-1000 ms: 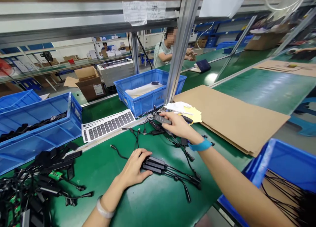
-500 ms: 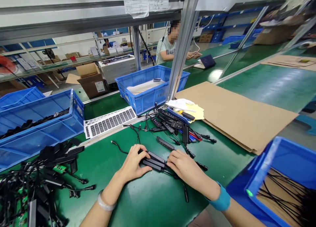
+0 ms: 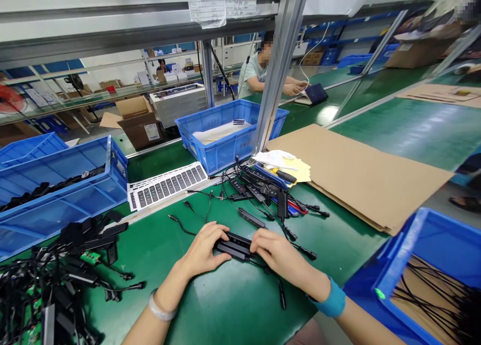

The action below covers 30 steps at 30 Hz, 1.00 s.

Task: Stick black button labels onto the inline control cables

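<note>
Several slim black controller boxes (image 3: 233,250) with cables lie side by side on the green table between my hands. My left hand (image 3: 206,247) is curled around their left ends, thumb along the near side and fingers over the far side. At the right end of the far box, my right hand (image 3: 276,250) has its fingertips pinched together on it. Small marks show on that box's upturned face. Just behind, another black box (image 3: 251,218) lies by itself. A cable end (image 3: 282,295) points toward the table's front edge.
A heap of black boxes, cables and green circuit boards (image 3: 56,275) lies at left. More wired boxes (image 3: 259,187) lie behind my hands, near a label sheet (image 3: 169,185). Blue bins (image 3: 233,147), cardboard sheets (image 3: 368,175) and a cable bin (image 3: 398,265) surround the area. A person (image 3: 251,77) sits beyond.
The far box between my hands has turned so its marked face shows. My right hand has shifted slightly left. A cable behind my left hand has moved. The person opposite has moved their hands.
</note>
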Available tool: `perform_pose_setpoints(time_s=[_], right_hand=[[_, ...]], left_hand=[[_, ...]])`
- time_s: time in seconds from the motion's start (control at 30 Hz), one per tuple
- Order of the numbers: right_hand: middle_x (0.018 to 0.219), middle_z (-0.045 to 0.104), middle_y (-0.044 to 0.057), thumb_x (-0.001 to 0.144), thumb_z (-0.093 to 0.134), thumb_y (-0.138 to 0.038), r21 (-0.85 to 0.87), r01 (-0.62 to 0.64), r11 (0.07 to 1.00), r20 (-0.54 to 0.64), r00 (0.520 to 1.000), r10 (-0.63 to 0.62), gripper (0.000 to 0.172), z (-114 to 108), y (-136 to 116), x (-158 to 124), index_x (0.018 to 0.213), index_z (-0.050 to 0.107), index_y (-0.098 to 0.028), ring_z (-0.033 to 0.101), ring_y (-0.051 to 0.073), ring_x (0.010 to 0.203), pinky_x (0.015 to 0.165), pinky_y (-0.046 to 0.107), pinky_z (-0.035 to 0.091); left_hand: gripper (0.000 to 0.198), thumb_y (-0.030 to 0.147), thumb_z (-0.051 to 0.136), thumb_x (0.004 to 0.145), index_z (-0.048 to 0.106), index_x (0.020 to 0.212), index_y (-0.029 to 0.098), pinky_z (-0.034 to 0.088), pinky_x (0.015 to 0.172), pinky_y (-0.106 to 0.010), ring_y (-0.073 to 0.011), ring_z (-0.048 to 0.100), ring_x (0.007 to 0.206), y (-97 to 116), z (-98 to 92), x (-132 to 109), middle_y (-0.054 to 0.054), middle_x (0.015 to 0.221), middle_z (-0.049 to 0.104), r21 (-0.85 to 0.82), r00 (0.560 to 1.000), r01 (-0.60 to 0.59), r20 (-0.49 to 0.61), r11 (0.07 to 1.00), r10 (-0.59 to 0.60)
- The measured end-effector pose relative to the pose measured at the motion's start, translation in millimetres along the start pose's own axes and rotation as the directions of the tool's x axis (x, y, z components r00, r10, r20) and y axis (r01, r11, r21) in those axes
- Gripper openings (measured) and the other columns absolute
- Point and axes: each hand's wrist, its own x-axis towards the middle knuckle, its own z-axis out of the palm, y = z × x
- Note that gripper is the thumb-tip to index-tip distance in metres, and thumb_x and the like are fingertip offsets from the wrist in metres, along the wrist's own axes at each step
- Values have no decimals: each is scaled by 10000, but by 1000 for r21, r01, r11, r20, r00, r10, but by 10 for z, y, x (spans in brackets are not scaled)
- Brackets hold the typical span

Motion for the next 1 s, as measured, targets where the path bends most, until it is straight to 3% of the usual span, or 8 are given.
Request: perform_pose_setpoints(time_s=[0.1, 0.2, 0.37, 0.47, 0.67, 0.77, 0.9, 1.0], right_hand=[[1022, 572, 129, 951, 519, -208, -267, -143, 953, -134, 985, 111, 202, -42, 128, 95, 1114, 598, -121, 542, 261, 923, 759, 375, 474], [957, 595, 134, 896, 592, -170, -457, -217, 863, -79, 976, 203, 233, -10, 201, 151, 1113, 621, -90, 548, 294, 869, 742, 431, 479], [1006, 614, 91, 968, 444, -119, -143, -127, 982, 103, 984, 143, 266, 23, 34, 120, 1166, 621, -145, 578, 221, 938, 826, 355, 491], [1045, 612, 79, 994, 400, -132, -117, -184, 976, 90, 977, 195, 283, -123, -7, 146, 1177, 615, -162, 585, 196, 957, 828, 321, 490], [977, 599, 189, 921, 608, -359, -560, -631, 537, -296, 758, 582, 412, -404, 344, 226, 1138, 556, -13, 591, 326, 919, 704, 398, 481], [1013, 622, 148, 914, 594, -233, -487, -635, 599, -332, 770, 545, 319, -397, 424, 188, 1172, 525, -57, 621, 282, 901, 651, 343, 480], [1098, 597, 128, 965, 441, -223, -359, -498, 790, -518, 810, 275, 299, -338, 290, 143, 1232, 520, -114, 622, 233, 825, 625, 321, 488], [1139, 576, 123, 996, 360, -202, -220, -241, 945, -332, 930, 160, 387, -212, 205, 148, 1352, 508, -169, 618, 208, 917, 764, 323, 532]], left_hand=[[424, 303, 733, 788, 543, 1149, 188, 395, 998, -392, -209, 535, 1083, 31, -25, 14, -77, 1143, 588, 33, 1000, 8, 13, 999, -9], [520, 279, 703, 802, 532, 1291, 229, 402, 1005, -420, -229, 510, 1120, 50, -33, 7, -88, 1194, 552, 109, 999, -11, 48, 994, 5], [463, 256, 630, 810, 530, 1256, 179, 283, 1141, -505, -307, 229, 1424, 66, -11, 1, -139, 1515, 276, 237, 997, -58, 63, 970, 45], [455, 232, 587, 824, 457, 1255, 160, 211, 1190, -491, -253, 254, 1429, 74, -4, 22, -139, 1489, 355, 243, 990, -77, 132, 967, 45], [727, 289, 529, 884, 187, 1513, 166, 217, 1189, -496, -239, 367, 1357, 70, 28, 46, -146, 1414, 423, 319, 978, -132, 194, 938, 71], [735, 301, 510, 898, 170, 1535, 163, 191, 1190, -522, -268, 260, 1421, 75, 51, 46, -160, 1473, 348, 381, 969, -146, 241, 913, 55], [732, 318, 504, 913, 164, 1540, 156, 146, 1190, -549, -291, 63, 1475, 89, 51, 53, -152, 1588, 102, 405, 961, -152, 275, 901, 39], [737, 317, 522, 908, 175, 1541, 170, 148, 1170, -588, -326, 24, 1471, 105, 35, 61, -163, 1593, -16, 417, 962, -146, 273, 897, 30]])
